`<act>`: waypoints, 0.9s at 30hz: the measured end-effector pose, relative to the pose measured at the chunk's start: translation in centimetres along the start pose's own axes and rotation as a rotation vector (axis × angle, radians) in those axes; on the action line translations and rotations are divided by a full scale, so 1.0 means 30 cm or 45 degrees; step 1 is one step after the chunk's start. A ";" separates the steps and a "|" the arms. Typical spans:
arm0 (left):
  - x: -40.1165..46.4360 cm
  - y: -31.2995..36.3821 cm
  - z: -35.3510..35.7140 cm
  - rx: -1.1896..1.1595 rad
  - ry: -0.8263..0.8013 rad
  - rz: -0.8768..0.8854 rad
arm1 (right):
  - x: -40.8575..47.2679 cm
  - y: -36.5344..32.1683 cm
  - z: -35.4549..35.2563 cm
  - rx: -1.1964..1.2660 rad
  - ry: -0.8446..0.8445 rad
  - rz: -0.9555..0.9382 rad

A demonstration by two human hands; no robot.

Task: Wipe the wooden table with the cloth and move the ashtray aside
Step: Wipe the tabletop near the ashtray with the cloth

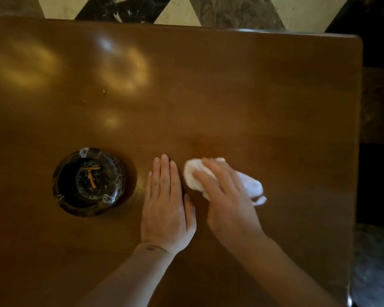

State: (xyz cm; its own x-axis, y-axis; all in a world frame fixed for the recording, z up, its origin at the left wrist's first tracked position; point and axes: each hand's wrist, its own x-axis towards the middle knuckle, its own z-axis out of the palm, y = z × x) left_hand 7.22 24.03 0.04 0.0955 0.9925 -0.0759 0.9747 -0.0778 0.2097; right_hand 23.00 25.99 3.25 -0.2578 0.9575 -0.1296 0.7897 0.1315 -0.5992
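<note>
A glossy wooden table (231, 85) fills the view. A round dark glass ashtray (89, 181) with orange butts inside stands on it at the lower left. My left hand (165, 202) lies flat on the wood, palm down, fingers together, a short way right of the ashtray and not touching it. My right hand (225, 196) presses a bunched white cloth (192, 173) onto the table just right of the left hand. Part of the cloth sticks out on the far side of the hand, and the rest is hidden beneath the palm.
The table's far edge runs along the top and its right edge down the right side, with a rounded corner at upper right. Beyond lies a dark and cream patterned stone floor (182, 9). Light reflections and small wet specks (104, 90) show on the upper left wood.
</note>
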 end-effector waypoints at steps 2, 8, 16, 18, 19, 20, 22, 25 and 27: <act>0.000 -0.004 0.001 0.020 -0.015 -0.007 | -0.075 0.055 -0.045 -0.019 0.086 0.177; -0.009 -0.004 0.010 0.042 -0.036 -0.002 | 0.281 0.157 -0.206 0.041 0.432 0.528; 0.003 0.003 -0.018 -0.086 -0.030 0.010 | 0.336 -0.102 0.017 0.088 0.018 0.072; 0.002 -0.002 -0.015 -0.117 -0.030 0.015 | 0.193 -0.084 0.017 0.008 -0.050 0.041; 0.001 -0.002 -0.016 -0.119 -0.034 0.010 | 0.119 -0.066 0.007 -0.024 -0.072 0.050; 0.002 0.001 -0.017 -0.107 -0.040 0.008 | 0.052 -0.041 -0.009 -0.035 -0.081 0.105; 0.004 0.007 -0.021 -0.069 -0.054 0.002 | -0.028 0.010 -0.059 -0.002 -0.009 0.268; 0.000 0.009 -0.011 -0.040 -0.049 -0.001 | 0.027 0.015 -0.088 0.059 0.175 0.465; 0.004 0.001 -0.011 -0.038 -0.041 0.006 | 0.134 -0.031 -0.067 0.079 0.251 0.489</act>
State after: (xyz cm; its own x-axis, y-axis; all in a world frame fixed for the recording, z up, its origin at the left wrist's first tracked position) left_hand 7.20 24.17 0.35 0.1070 0.9886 -0.1058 0.9678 -0.0791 0.2391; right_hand 22.36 30.24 4.87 0.1642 0.9654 -0.2025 0.7713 -0.2536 -0.5838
